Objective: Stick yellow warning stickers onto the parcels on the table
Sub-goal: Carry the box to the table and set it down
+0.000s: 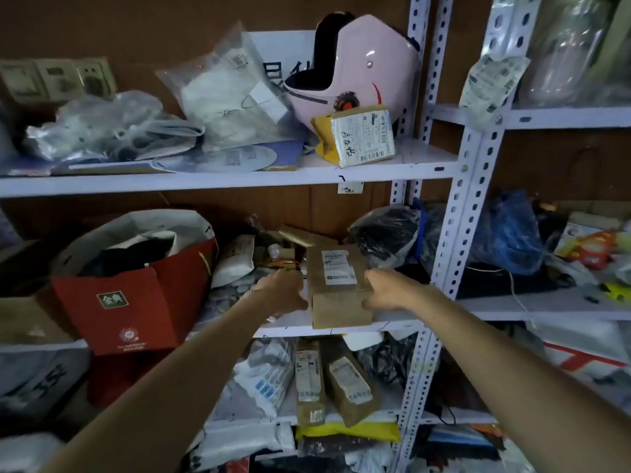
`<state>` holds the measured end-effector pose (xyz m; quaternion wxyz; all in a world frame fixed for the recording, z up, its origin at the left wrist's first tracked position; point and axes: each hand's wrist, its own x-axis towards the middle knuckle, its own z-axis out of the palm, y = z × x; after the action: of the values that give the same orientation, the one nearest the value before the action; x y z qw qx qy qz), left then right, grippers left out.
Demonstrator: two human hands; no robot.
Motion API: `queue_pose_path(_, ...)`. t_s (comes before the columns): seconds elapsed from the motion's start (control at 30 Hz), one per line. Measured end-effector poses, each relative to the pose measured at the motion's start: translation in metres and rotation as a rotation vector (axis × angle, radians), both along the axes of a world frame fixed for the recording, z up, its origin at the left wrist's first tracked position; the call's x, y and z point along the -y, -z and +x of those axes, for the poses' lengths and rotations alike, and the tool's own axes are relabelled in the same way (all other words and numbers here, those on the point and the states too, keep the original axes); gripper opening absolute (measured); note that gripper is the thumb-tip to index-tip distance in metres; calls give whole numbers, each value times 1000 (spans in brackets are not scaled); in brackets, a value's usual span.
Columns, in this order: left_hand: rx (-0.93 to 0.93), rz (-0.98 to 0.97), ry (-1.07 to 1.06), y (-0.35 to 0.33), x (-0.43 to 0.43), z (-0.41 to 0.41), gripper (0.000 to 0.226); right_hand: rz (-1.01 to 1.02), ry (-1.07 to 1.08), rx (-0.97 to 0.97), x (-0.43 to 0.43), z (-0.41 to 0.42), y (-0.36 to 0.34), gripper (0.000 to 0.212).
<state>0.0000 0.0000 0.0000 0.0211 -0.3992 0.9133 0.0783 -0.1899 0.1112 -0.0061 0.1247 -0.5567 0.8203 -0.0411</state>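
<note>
A brown cardboard parcel (pixel 336 288) with a white shipping label on top lies on the middle shelf (pixel 403 325) of a white metal rack, its short end facing me. My left hand (pixel 281 295) is against the parcel's left side and my right hand (pixel 387 290) is against its right side, fingers curled onto the box. No yellow sticker shows in this view.
A red paper bag (pixel 136 295) stands left on the same shelf, a black plastic bag (pixel 386 233) behind right. A pink helmet (pixel 355 68) and a labelled yellow packet (pixel 362 138) sit on the shelf above. More parcels (pixel 341 380) fill the shelf below. A rack upright (pixel 454 233) rises right.
</note>
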Motion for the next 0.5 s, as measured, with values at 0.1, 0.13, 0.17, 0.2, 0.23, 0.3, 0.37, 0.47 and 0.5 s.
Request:
queue_pose_path(0.1, -72, 57, -49, 8, 17, -18, 45, 2, -13, 32, 22, -23, 3, 29)
queue_pose_path(0.13, -82, 85, -67, 9, 19, -22, 50, 5, -3, 63, 26, -27, 2, 27)
queue_pose_path(0.17, -97, 115, -75, 14, 24, -28, 55, -10, -9, 99, 31, -31, 1, 27)
queue_pose_path(0.2, -114, 164, -91, 18, 28, -32, 59, -36, -13, 138, 35, -33, 2, 34)
queue_pose_path(0.23, -147, 228, -106, 24, 32, -37, 64, -76, -25, 180, 38, -35, 6, 47)
queue_pose_path(0.3, -274, 384, -141, 35, 37, -45, 81, -132, -11, 250, 47, -39, 20, 68)
queue_pose_path(0.37, -415, 511, -184, 42, 36, -51, 87, -125, 33, 330, 56, -44, 38, 69)
queue_pose_path(0.47, -581, 739, -253, 51, 37, -60, 64, -138, 145, 519, 64, -53, 55, 65)
queue_pose_path(0.5, -637, 811, -282, 53, 39, -61, 67, -155, 166, 560, 66, -55, 58, 64)
